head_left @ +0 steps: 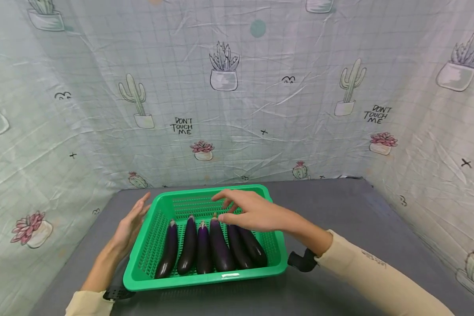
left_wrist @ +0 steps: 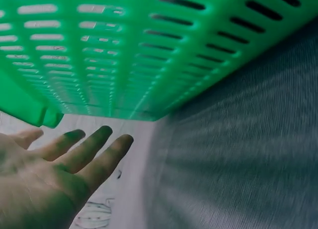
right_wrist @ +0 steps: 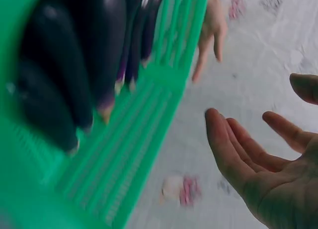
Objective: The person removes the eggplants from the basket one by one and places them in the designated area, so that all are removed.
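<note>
A green plastic basket (head_left: 174,284) holds several dark purple eggplants (head_left: 220,248) lying side by side, stem ends toward the far side. My left hand (head_left: 128,228) is beside the basket's left wall, fingers extended and holding nothing. In the left wrist view, this hand (left_wrist: 54,174) appears beside the slotted green wall (left_wrist: 134,50); whether any part touches it I cannot tell. Over the basket's far right part hovers my right hand (head_left: 253,211), hiding the tops of the rightmost eggplants. Its fingers (right_wrist: 221,144) are loosely bent, with nothing between them in the right wrist view.
The basket stands on a dark grey tabletop (head_left: 320,210). Behind and at both sides hangs a pale curtain (head_left: 256,109) printed with potted cacti and lettering. Black wrist devices (head_left: 302,261) are worn below both hands, near the basket's front corners.
</note>
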Available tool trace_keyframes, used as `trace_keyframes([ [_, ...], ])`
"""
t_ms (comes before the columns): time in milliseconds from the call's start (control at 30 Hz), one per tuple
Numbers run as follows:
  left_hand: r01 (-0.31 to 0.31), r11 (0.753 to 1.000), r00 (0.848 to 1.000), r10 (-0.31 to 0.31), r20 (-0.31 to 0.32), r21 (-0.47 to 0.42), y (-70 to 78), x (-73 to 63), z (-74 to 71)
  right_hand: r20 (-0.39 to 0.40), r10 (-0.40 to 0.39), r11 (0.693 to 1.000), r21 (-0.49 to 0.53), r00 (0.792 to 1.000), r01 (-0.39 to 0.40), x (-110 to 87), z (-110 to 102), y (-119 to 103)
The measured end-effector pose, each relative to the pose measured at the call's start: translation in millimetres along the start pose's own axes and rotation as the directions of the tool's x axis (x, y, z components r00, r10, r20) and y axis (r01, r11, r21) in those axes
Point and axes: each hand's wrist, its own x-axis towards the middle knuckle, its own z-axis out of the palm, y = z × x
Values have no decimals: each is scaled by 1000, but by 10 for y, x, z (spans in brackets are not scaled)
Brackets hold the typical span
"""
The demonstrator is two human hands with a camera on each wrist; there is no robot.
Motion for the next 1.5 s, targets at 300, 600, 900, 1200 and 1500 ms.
trace_keyframes([
  [300,6,1000,999,-6,41,-7,-57,68,87,266,96,962,223,959,-158,596,407,-122],
  [600,17,1000,997,-17,74,-10,-28,132,67,373,154,905,318,915,-282,1008,739,-226],
  [900,27,973,999,-21,-29,228,-36,170,67,405,224,869,328,886,-369,1227,930,-181],
  [1200,16,958,998,0,-58,285,-31,207,72,374,265,831,378,889,-407,1361,1087,-144],
  [1500,-18,969,998,30,-47,246,-44,205,65,390,282,820,376,877,-431,1462,1239,-156],
])
